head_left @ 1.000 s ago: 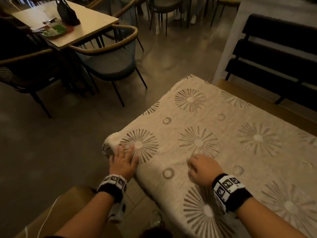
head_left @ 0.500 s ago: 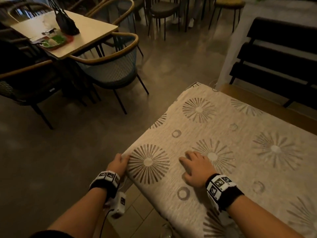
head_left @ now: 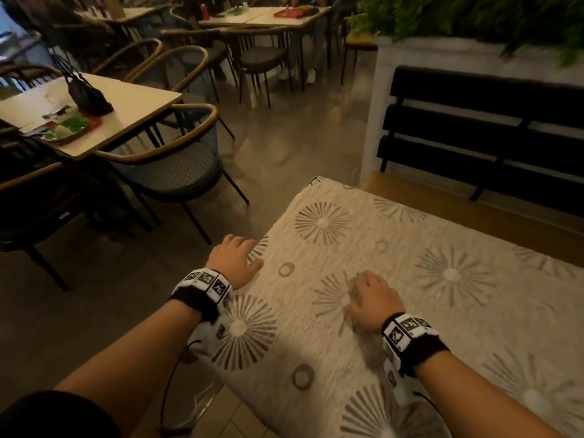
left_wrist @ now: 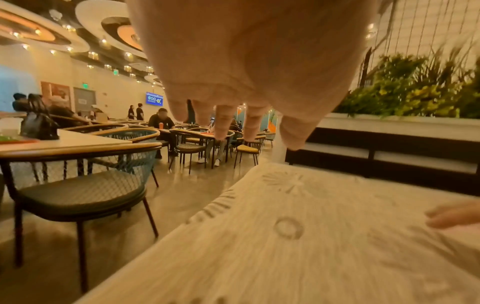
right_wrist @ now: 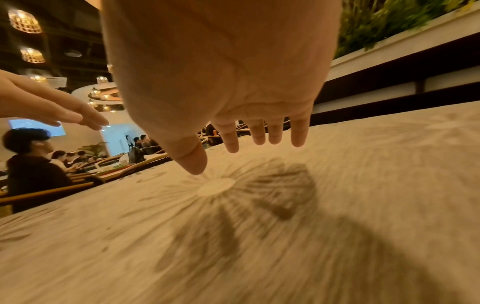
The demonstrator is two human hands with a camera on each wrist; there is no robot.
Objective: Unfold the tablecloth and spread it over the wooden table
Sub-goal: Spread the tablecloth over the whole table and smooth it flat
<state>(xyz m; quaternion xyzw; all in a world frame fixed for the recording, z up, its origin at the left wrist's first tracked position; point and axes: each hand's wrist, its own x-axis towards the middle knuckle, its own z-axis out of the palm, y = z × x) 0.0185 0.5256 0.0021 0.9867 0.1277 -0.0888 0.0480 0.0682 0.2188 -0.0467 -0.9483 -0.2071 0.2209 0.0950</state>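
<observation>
A beige tablecloth [head_left: 395,311] with grey sunburst and ring prints lies spread flat over the table, its left edge hanging down. My left hand [head_left: 235,257] hovers at that left edge with straight fingers; the left wrist view shows the left hand [left_wrist: 244,86] above the cloth [left_wrist: 298,246], holding nothing. My right hand [head_left: 371,297] is flat, just over a sunburst in the middle. In the right wrist view the right hand [right_wrist: 228,92] has spread fingers and casts a shadow on the cloth [right_wrist: 337,216]. Only a wooden strip [head_left: 458,203] shows along the far side.
A dark slatted bench back [head_left: 480,128] and a white planter wall with green plants [head_left: 467,17] stand behind the table. A blue mesh chair [head_left: 177,165] and a dining table with a tray and black bag [head_left: 91,99] stand to the left. Bare floor [head_left: 284,140] lies between.
My left hand let go of the cloth's near left corner and moved forward along the left edge. My right hand slid forward over the cloth and flattened. The view tilted up.
</observation>
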